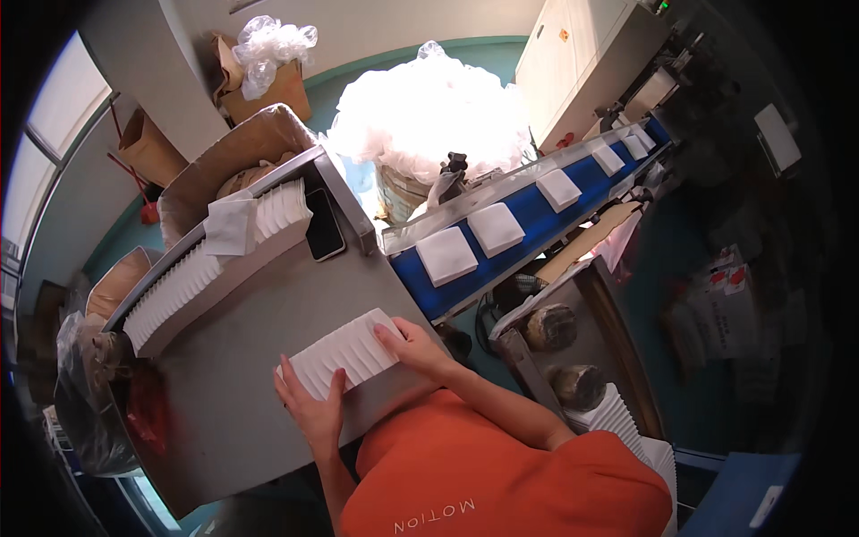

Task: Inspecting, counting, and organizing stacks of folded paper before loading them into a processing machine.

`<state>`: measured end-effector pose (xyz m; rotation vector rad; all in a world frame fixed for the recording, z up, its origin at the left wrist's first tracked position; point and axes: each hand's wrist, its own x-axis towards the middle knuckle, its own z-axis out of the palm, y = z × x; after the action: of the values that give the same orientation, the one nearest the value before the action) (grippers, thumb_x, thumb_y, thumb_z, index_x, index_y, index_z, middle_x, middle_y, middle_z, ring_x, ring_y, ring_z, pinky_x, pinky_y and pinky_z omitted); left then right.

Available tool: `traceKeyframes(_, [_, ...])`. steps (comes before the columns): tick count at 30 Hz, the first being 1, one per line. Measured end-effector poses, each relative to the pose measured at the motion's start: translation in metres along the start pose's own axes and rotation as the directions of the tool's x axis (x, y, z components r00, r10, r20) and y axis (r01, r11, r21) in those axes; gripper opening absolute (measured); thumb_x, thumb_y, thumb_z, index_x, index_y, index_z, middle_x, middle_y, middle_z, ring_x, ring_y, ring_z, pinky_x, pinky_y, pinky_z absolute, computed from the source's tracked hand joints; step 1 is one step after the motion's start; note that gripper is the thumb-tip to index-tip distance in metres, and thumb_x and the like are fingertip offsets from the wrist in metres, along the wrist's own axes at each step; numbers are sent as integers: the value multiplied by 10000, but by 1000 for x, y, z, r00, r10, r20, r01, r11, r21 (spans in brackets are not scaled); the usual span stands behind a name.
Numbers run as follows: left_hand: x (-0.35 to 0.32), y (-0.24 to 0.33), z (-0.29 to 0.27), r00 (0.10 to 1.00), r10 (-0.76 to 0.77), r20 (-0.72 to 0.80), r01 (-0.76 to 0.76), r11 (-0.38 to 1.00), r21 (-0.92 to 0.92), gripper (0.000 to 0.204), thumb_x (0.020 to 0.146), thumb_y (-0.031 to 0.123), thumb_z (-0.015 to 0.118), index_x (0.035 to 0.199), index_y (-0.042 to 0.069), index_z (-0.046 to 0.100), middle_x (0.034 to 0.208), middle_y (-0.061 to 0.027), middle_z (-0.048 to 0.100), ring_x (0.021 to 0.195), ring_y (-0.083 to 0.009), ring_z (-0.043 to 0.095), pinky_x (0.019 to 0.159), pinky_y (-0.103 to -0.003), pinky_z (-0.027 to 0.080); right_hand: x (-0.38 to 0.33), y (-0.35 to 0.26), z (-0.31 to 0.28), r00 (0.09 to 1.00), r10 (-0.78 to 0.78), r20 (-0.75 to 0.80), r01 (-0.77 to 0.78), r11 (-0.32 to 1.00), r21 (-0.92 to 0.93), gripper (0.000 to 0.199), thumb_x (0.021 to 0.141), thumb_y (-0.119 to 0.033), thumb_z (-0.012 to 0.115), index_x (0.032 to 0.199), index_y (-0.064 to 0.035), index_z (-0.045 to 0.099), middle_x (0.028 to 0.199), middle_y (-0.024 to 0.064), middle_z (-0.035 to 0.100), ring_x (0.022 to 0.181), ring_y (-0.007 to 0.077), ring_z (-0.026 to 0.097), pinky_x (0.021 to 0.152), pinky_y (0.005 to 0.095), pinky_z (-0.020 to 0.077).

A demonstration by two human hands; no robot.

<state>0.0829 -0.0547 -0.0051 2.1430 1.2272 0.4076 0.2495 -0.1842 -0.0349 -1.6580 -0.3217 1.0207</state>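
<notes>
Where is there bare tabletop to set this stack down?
Free: the grey table between the long row of white pads and the stack pressed between left hand and right hand; also the near-left stretch. Crowded: the back edge, by the phone.

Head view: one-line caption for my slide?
Both hands, left and right, squeeze a row of white pads on a steel table.

A stack of pads [344, 353] lies on the table [268, 322], a phone [324, 234] behind it, a belt [528, 219] to the right.
</notes>
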Motion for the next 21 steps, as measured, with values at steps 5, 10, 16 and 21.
traceKeyframes(5, [2, 3, -7, 994, -112, -7, 112, 992, -56, 937, 761, 418, 804, 1494, 119, 302, 1521, -243, 234, 1373, -430, 310, 1108, -491, 314, -2, 22, -35, 917, 308, 253, -345, 931, 119, 378, 953, -291, 626, 1200, -13, 560, 1108, 77, 627, 971, 171, 632, 774, 302, 528])
traceKeyframes(10, [-6, 3, -5, 996, -57, 75, 65, 992, -111, 975, 744, 425, 818, 1512, 167, 276, 1535, -225, 218, 1393, -418, 270, 1107, -503, 315, 7, 25, -38, 975, 173, -141, -101, 905, 413, 505, 938, -404, 641, 1172, 32, 539, 1054, 99, 621, 929, 156, 622, 753, 241, 504])
traceKeyframes(16, [-7, 15, 1, 997, -43, 59, 48, 994, -95, 992, 747, 418, 819, 1513, 125, 260, 1534, -242, 196, 1381, -443, 259, 1102, -520, 300, 0, 12, 2, 998, 43, 35, -48, 984, 171, 463, 981, -417, 560, 1228, -25, 562, 1079, 77, 643, 974, 151, 608, 850, 286, 482])
traceKeyframes(21, [-1, 5, -1, 996, -83, 6, 84, 994, -71, 1004, 740, 423, 822, 1513, 120, 257, 1530, -251, 194, 1377, -440, 264, 1100, -524, 298, -1, 31, -38, 913, 307, 268, -394, 830, 393, 330, 937, -223, 616, 1205, -34, 581, 1058, 57, 648, 874, 152, 641, 725, 279, 517])
